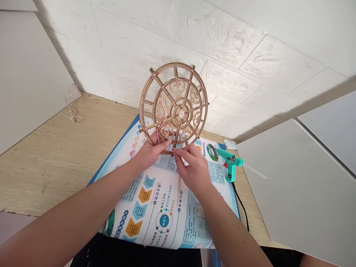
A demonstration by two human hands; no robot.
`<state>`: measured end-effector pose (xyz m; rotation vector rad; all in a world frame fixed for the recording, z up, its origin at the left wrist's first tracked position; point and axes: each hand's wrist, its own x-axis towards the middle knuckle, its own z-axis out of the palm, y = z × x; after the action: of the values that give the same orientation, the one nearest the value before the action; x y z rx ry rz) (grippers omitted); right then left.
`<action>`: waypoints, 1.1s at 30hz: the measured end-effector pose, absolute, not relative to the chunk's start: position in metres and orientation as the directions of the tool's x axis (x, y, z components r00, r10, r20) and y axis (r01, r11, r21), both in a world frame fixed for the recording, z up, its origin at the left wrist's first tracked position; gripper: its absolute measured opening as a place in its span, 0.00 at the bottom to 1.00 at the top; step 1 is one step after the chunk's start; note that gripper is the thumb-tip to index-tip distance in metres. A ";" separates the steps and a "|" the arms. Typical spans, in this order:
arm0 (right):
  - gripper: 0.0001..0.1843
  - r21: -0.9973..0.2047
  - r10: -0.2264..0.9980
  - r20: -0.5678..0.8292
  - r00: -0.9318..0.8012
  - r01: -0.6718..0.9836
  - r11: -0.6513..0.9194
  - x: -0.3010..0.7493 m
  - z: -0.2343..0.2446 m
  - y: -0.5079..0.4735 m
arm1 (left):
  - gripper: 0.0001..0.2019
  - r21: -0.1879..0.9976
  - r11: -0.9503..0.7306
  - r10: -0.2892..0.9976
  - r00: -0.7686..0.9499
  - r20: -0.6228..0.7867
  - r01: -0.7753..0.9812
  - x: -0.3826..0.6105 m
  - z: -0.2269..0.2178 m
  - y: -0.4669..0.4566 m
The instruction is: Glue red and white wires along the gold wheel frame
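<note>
Pale laser-cut plywood forms the round openwork wheel frame (146, 107), which stands on edge near the centre of the picture, leaning back toward the embossed white wall panel (236, 81) above the far end of a printed blue-and-white poster (155, 207). Thin pink wire (169, 79) runs across its spokes. The left hand (151, 152) is clamped on the lower rim, its fingers (167, 142) wrapped over the wood. The right hand (193, 172) sits just beside it, thumb and forefinger pinched together at the rim; what lies between them is too small to tell. A thin pale stick (179, 185) shows below that hand. The wheel rises from both hands toward the top of the picture, with the left hand slightly higher on it. To the right, a teal hot glue gun (230, 163) lies at the poster's edge, its black cord (241, 207) running toward the bottom. A loose wire tangle (72, 109) lies at upper left on the wood-grain table (55, 167).
</note>
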<state>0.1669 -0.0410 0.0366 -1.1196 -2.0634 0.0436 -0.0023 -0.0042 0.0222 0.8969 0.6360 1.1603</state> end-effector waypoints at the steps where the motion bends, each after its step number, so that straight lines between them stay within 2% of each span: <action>1: 0.09 -0.379 0.724 0.618 -0.307 0.690 0.616 0.166 0.036 -0.041 | 0.34 0.863 0.117 0.953 0.300 0.041 -0.491 -0.002 0.022 -0.005; 11: 0.07 -0.550 0.732 0.668 -0.133 0.574 0.607 0.170 0.041 -0.036 | 0.33 0.917 -0.139 0.918 0.300 0.261 -0.373 -0.002 0.020 -0.006; 19: 0.05 -0.683 0.822 0.561 -0.098 0.507 0.526 0.180 0.036 -0.031 | 0.31 0.934 -0.122 0.940 0.262 0.217 -0.334 -0.001 0.014 -0.004; 23: 0.09 -0.685 0.852 0.506 -0.138 0.536 0.493 0.182 0.039 -0.032 | 0.29 0.930 -0.144 0.934 0.264 0.240 -0.338 0.002 0.016 -0.005; 29: 0.10 -0.627 0.859 0.485 -0.165 0.618 0.474 0.180 0.041 -0.033 | 0.27 0.934 -0.175 0.916 0.295 0.271 -0.312 0.004 0.017 -0.007; 33: 0.09 -0.589 0.856 0.481 -0.188 0.654 0.475 0.180 0.040 -0.033 | 0.23 0.928 -0.273 0.896 0.286 0.341 -0.254 0.006 0.017 -0.008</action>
<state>0.1802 -0.0325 0.0403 -1.2567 -1.9241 0.3204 0.0056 -0.0080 0.0170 1.4112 0.6426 1.2676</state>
